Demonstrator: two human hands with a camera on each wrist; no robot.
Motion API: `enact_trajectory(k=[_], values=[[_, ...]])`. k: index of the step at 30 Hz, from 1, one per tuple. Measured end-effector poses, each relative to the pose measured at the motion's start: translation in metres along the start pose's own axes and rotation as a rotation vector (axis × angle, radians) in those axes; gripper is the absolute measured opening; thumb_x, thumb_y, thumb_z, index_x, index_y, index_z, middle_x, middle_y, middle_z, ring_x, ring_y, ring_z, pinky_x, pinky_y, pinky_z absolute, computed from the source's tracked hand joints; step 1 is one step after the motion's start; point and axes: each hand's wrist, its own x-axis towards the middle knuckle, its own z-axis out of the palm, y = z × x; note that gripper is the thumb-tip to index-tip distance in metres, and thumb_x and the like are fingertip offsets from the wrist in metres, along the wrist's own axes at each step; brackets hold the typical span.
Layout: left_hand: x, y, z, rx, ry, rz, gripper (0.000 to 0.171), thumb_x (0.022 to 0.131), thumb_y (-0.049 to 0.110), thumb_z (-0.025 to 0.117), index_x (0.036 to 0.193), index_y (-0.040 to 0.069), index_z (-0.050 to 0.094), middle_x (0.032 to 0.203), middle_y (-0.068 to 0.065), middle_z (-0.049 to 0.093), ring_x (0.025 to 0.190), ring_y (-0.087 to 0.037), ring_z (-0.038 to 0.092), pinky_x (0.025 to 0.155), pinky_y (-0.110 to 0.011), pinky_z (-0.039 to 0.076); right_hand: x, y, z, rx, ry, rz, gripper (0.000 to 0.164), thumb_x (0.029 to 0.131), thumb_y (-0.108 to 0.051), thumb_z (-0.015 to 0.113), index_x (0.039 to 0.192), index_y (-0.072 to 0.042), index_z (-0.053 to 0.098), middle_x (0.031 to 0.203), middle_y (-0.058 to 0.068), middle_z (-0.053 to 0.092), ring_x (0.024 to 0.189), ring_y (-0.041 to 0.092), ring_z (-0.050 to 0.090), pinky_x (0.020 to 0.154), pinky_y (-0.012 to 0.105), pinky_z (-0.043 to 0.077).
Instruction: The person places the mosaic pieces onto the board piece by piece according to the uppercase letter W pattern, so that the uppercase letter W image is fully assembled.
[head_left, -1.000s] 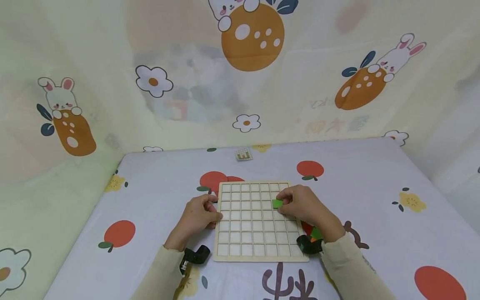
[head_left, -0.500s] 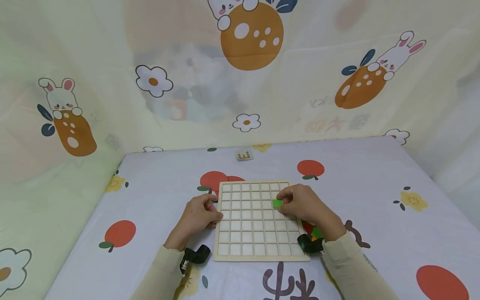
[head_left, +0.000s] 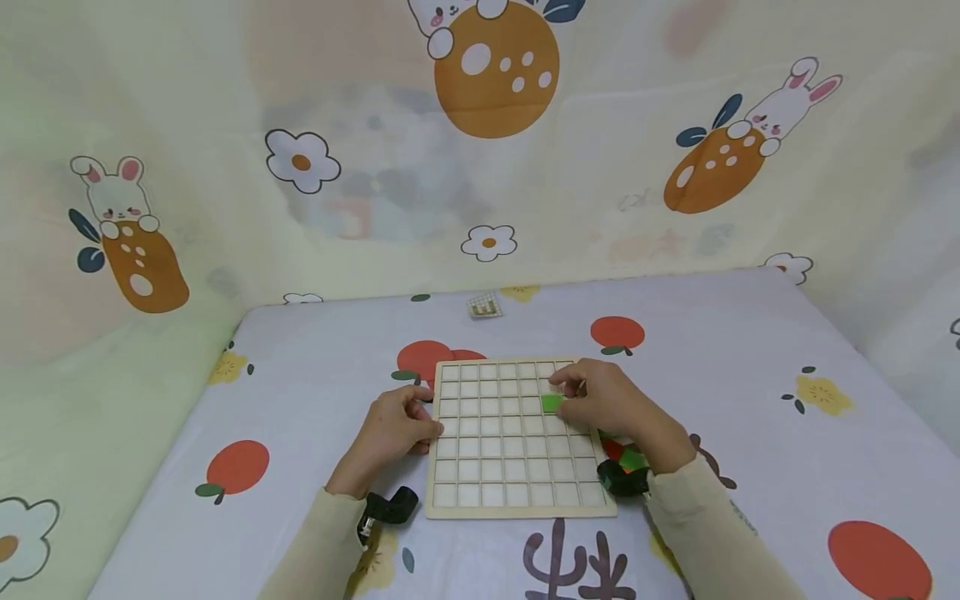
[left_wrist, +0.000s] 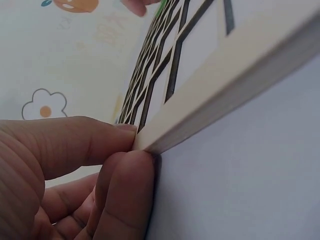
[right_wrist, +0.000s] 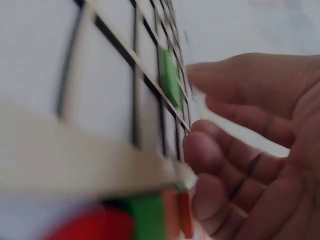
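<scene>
A light wooden grid board (head_left: 480,512) lies on the table, with a green square tile (head_left: 551,404) in a cell of its upper right part. My left hand (head_left: 393,427) pinches the board's left edge; in the left wrist view, thumb and finger (left_wrist: 131,185) meet at a corner of its frame. Over the board's right side is my right hand (head_left: 611,404), its fingers loosely bent and holding nothing. The right wrist view shows the green tile standing a little proud of the grid, with the fingertips a short way off it.
Several red, green and orange pieces (head_left: 630,458) lie by the board's right edge, partly hidden by the right wrist. A small patterned card (head_left: 484,306) lies behind the board. The tablecloth (head_left: 315,350) is printed with fruit, and a printed curtain (head_left: 360,267) hangs behind.
My right fingers have come off the green tile and shifted slightly up and away, leaving it in its cell. The left hand stays at the board's edge. The view has shifted slightly.
</scene>
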Motion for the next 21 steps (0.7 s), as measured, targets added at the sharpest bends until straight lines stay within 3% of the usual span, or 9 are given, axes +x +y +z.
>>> enact_trajectory(k=[3, 8, 13, 21], values=[[0.000, 0.001, -0.001, 0.003, 0.009, -0.009, 0.049, 0.085, 0.000, 0.081, 0.131, -0.001, 0.064, 0.082, -0.008, 0.064, 0.060, -0.015, 0.062, 0.056, -0.025, 0.057, -0.003, 0.002, -0.012, 0.007, 0.061, -0.031, 0.031, 0.095, -0.010, 0.069, 0.125, -0.001, 0.072, 0.101, 0.008, 0.067, 0.088, 0.022, 0.062, 0.072, 0.034, 0.053], [0.001, 0.001, -0.002, 0.011, 0.010, -0.022, 0.048, 0.086, 0.002, 0.081, 0.131, -0.001, 0.064, 0.083, -0.009, 0.064, 0.060, -0.015, 0.062, 0.057, -0.025, 0.057, -0.010, 0.007, -0.032, 0.040, 0.109, 0.033, 0.032, 0.100, -0.012, 0.066, 0.128, 0.001, 0.069, 0.113, 0.017, 0.066, 0.092, 0.027, 0.063, 0.068, 0.034, 0.057], [0.001, 0.001, -0.002, 0.018, 0.017, -0.038, 0.048, 0.086, 0.003, 0.081, 0.131, -0.001, 0.064, 0.083, -0.009, 0.064, 0.060, -0.015, 0.061, 0.057, -0.025, 0.057, -0.012, 0.016, -0.041, -0.012, 0.074, 0.098, 0.036, 0.097, -0.014, 0.068, 0.130, 0.001, 0.068, 0.122, 0.022, 0.063, 0.098, 0.031, 0.061, 0.072, 0.034, 0.054], [0.001, 0.001, 0.000, 0.007, 0.005, -0.025, 0.048, 0.086, 0.002, 0.081, 0.131, -0.001, 0.064, 0.083, -0.009, 0.064, 0.059, -0.014, 0.061, 0.056, -0.024, 0.057, -0.010, 0.030, -0.039, -0.026, 0.002, 0.156, 0.043, 0.087, -0.008, 0.070, 0.129, 0.002, 0.068, 0.117, 0.019, 0.062, 0.100, 0.032, 0.058, 0.079, 0.039, 0.055]])
